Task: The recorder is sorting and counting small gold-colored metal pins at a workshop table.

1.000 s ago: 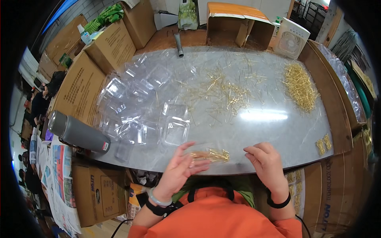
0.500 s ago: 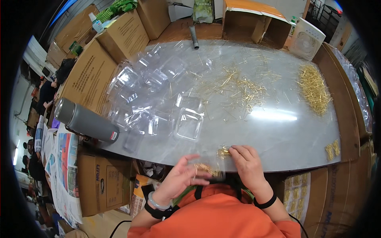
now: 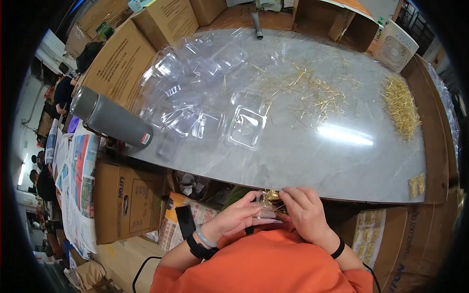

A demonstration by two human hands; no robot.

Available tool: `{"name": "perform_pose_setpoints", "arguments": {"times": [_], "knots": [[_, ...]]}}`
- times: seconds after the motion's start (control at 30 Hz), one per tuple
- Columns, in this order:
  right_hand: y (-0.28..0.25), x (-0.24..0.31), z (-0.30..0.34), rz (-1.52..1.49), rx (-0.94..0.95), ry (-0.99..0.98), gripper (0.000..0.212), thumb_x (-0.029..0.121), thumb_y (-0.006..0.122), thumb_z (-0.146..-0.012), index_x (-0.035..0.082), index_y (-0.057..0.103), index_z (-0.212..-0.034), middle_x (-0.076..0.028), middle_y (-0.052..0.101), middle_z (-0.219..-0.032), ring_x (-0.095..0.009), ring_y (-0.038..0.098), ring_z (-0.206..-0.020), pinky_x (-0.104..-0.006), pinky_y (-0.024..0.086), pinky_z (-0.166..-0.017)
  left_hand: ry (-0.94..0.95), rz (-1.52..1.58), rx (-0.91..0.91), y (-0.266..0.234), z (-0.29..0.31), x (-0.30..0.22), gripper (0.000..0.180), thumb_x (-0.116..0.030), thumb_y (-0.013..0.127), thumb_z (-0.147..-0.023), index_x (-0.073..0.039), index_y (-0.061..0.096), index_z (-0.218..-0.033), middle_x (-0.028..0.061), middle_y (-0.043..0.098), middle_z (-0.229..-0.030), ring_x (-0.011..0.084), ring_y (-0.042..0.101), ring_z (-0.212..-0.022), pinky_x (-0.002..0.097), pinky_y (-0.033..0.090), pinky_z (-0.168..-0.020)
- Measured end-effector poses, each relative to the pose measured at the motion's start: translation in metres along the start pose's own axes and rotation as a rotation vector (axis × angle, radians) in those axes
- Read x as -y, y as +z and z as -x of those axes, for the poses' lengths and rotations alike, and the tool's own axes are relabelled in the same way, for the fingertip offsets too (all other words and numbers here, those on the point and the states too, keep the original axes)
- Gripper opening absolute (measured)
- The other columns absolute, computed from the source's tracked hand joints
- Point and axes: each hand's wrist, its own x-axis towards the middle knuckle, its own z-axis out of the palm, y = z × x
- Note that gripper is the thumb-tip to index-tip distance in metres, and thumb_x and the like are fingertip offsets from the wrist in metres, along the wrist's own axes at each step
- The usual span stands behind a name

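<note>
My left hand (image 3: 238, 215) grips a small transparent plastic box (image 3: 266, 215) just off the table's front edge, close to my body. Gold wire hooks show inside it, partly hidden by my fingers. Beside it, my right hand (image 3: 307, 213) is closed, its fingertips pinching a bundle of gold wire hooks (image 3: 271, 195) at the box's upper edge. On the grey table (image 3: 303, 166) lies an opened clear plastic box (image 3: 246, 128). Loose gold hooks (image 3: 325, 97) are scattered farther back, and a dense heap of them (image 3: 401, 108) sits at the right.
Many clear plastic boxes (image 3: 195, 83) pile up at the left. A grey bottle (image 3: 113, 117) stands at the left edge. Two small hook bundles (image 3: 416, 186) lie at the right front corner. At the back are a metal tube (image 3: 256, 25) and a white fan (image 3: 393, 48).
Both hands have come together, and the box in my left hand now meets the hook bundle in my right. The whole view has shifted, moving the table up and rightward in the picture.
</note>
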Motion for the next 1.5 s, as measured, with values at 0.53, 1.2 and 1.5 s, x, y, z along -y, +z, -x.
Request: {"name": "perform_pose_setpoints", "arguments": {"times": [0.53, 1.2, 1.5], "knots": [[-0.003, -0.024, -0.037, 0.084, -0.234, 0.003, 0.038, 0.002, 0.070, -0.078, 0.005, 0.069, -0.116, -0.008, 0.067, -0.113, -0.030, 0.062, -0.102, -0.0420, 0.051, -0.088, 0.247, -0.710, -0.123, 0.033, -0.036, -0.062, 0.048, -0.011, 0.048, -0.110, -0.001, 0.038, -0.156, 0.0154, 0.055, -0.136, 0.0195, 0.062, -0.121, 0.0363, 0.057, -0.099], [-0.008, -0.027, -0.010, -0.061, -0.282, 0.303, 0.045, 0.000, 0.071, -0.087, 0.002, 0.062, -0.131, -0.015, 0.067, -0.124, -0.037, 0.061, -0.111, -0.0476, 0.048, -0.096, 1.013, -1.814, -0.335, 0.034, -0.070, -0.037, 0.046, -0.015, 0.068, -0.095, 0.005, 0.057, -0.135, 0.0217, 0.049, -0.145, 0.0429, 0.044, -0.140, 0.0538, 0.040, -0.115], [-0.019, -0.049, -0.035, -0.092, -0.168, 0.399, 0.014, 0.006, 0.073, -0.087, 0.005, 0.067, -0.101, -0.010, 0.065, -0.090, -0.033, 0.064, -0.083, -0.0434, 0.053, -0.074, 0.979, -1.933, -0.157, 0.035, -0.075, -0.048, 0.048, -0.009, 0.062, -0.095, 0.007, 0.053, -0.139, 0.0207, 0.049, -0.145, 0.0403, 0.044, -0.140, 0.0572, 0.031, -0.121]]}}
